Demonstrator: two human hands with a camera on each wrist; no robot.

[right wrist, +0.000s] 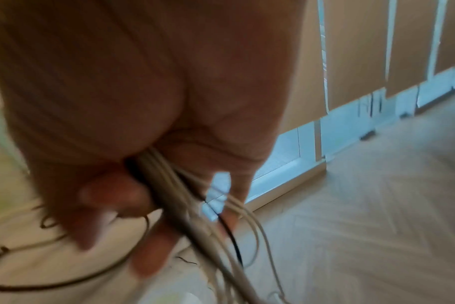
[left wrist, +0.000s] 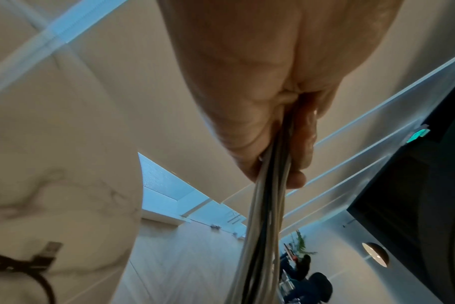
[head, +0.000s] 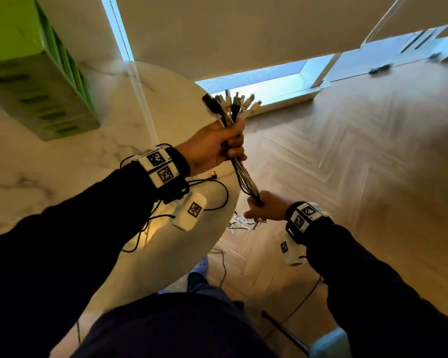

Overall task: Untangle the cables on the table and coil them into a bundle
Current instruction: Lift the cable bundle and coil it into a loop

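A bundle of several black and white cables (head: 243, 177) is stretched between my two hands, beyond the round marble table's (head: 62, 164) right edge. My left hand (head: 225, 143) grips the bundle near its top, and the connector ends (head: 230, 104) fan out above the fist. My right hand (head: 259, 206) is closed round the same bundle lower down. Loose white cable ends (head: 241, 220) hang tangled below it. The left wrist view shows the cables (left wrist: 260, 226) running down out of the fist. In the blurred right wrist view the cables (right wrist: 185, 222) spread out past the fingers (right wrist: 148, 255).
One black USB cable (head: 217, 192) lies looped on the table by its right edge, its plug (left wrist: 47, 250) visible. A green box (head: 36, 73) stands at the table's far left. Wooden floor (head: 347, 164) lies to the right. People sit far off (left wrist: 307, 273).
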